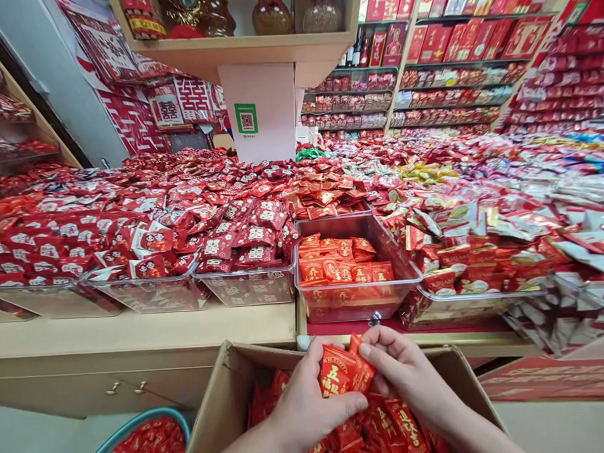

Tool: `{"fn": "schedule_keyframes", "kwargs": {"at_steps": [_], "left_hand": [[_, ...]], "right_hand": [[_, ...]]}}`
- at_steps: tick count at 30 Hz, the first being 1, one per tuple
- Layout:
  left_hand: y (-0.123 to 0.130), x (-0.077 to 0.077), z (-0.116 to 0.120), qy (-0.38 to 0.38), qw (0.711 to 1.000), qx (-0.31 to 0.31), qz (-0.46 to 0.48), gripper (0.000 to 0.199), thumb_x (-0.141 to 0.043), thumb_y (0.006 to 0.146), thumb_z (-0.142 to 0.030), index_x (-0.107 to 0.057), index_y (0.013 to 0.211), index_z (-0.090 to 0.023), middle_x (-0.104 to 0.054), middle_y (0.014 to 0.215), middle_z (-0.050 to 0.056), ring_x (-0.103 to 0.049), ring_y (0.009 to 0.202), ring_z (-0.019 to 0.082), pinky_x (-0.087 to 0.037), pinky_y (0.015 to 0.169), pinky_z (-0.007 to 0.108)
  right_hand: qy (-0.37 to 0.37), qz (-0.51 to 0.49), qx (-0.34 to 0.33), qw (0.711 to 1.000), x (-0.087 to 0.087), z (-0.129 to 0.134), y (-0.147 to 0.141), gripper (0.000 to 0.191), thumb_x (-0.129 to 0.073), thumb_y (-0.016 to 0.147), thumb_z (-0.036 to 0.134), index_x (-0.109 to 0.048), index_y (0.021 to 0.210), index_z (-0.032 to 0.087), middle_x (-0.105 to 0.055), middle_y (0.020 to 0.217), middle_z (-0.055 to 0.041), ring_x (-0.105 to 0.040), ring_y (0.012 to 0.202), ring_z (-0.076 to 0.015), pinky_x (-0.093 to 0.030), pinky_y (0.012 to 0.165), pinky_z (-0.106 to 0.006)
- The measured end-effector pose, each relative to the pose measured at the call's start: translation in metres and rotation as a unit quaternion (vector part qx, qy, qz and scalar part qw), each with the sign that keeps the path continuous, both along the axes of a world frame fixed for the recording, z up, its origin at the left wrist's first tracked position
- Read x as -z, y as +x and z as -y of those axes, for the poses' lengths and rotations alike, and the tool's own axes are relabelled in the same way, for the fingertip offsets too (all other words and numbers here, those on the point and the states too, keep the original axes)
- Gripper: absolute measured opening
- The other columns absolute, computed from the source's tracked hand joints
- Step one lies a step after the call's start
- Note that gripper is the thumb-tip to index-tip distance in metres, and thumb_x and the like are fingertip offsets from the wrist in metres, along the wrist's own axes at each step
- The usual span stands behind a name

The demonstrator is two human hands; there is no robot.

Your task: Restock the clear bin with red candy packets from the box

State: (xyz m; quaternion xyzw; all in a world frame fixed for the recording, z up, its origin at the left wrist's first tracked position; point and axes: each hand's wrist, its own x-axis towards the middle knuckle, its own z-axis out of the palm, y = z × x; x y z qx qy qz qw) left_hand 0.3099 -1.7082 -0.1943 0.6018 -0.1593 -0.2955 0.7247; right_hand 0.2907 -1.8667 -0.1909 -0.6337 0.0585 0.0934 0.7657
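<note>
- Taking the cardboard box [224,397] as my landmark: off its left corner and lower I see a teal basket [121,431] holding red wrapped sweets.
- Over the box's open top, my left hand [304,403] is curled about a bunch of red candy packets [344,371], thumb across their lower edge, fingers shut on them from the left.
- My right hand [406,372] meets the same bunch from the right, fingertips pinched on the top packet's edge; both hands are closed on the bunch, neither spread wide.
- Inside the box, under the hands, lie more loose red packets [391,426].
- Beyond the box, on the counter, stands a clear plastic bin [377,233], about half full of matching red-and-gold packets.
- Left of that bin the neighbouring bins are heaped well over their rims; right of it, mixed sweets spill to the edge.
- My worry: the bunch is slick foil gripped only at its edges, so a packet could slide out and fall beside the box, or land in a neighbouring heap.
</note>
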Motion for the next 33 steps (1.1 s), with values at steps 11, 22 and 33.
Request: {"fn": "schedule_keyframes", "kwargs": {"at_steps": [11, 22, 33], "left_hand": [[0.004, 0.001, 0.003, -0.225, 0.958, 0.13, -0.118, 0.06, -0.07, 0.061, -0.026, -0.035, 0.109, -0.022, -0.056, 0.094, 0.006, -0.059, 0.071, 0.014, -0.041, 0.062, 0.024], [0.001, -0.007, 0.0, -0.105, 0.992, -0.027, -0.06, 0.06, -0.066, 0.064, -0.012, -0.033, 0.114, -0.019, -0.057, 0.102, 0.01, -0.055, 0.085, 0.018, -0.041, 0.077, 0.032], [0.007, -0.003, -0.001, -0.079, 0.995, -0.045, -0.05, 0.056, -0.066, 0.065, -0.026, -0.031, 0.109, -0.019, -0.06, 0.081, 0.003, -0.052, 0.053, 0.007, -0.042, 0.048, 0.02]], "right_hand": [[0.149, -0.007, -0.16, 0.976, 0.004, -0.007, 0.0, 0.054, -0.068, 0.059, 0.038, -0.045, 0.106, 0.024, -0.056, 0.084, -0.0013, -0.043, 0.042, -0.0029, -0.028, 0.038, -0.016], [0.044, -0.027, 0.031, 0.998, -0.009, -0.003, 0.001, 0.032, -0.061, 0.066, 0.041, -0.043, 0.058, 0.016, -0.038, 0.041, 0.0087, -0.027, 0.035, -0.002, -0.021, 0.037, -0.015], [-0.062, 0.093, -0.068, 0.991, -0.01, -0.003, -0.004, 0.027, -0.055, 0.072, 0.037, -0.056, 0.091, 0.018, -0.06, 0.077, -0.0042, -0.053, 0.06, -0.0129, -0.044, 0.054, -0.025]]}}
